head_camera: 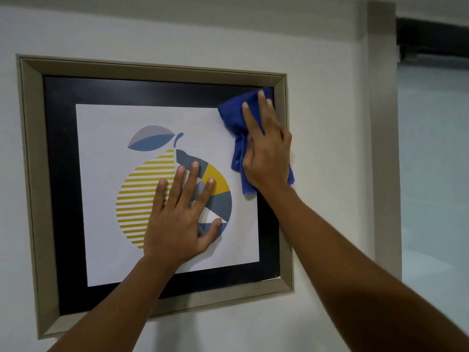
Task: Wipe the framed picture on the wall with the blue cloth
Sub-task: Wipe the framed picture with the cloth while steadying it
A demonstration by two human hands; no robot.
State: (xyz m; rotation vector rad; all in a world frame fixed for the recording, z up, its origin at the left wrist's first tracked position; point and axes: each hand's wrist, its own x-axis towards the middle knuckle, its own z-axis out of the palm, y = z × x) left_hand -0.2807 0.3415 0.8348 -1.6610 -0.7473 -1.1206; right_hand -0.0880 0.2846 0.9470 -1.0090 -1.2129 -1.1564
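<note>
The framed picture hangs on a white wall: a beige frame, a black mat and a white print of a yellow and blue fruit. My right hand presses the blue cloth flat against the glass at the picture's upper right corner, fingers spread over the cloth, which bunches under the palm. My left hand lies flat on the glass over the middle of the print, fingers apart and holding nothing.
A beige vertical wall corner trim runs to the right of the picture. Beyond it is a pale blue-grey surface and a dark beam at the top right. White wall surrounds the frame.
</note>
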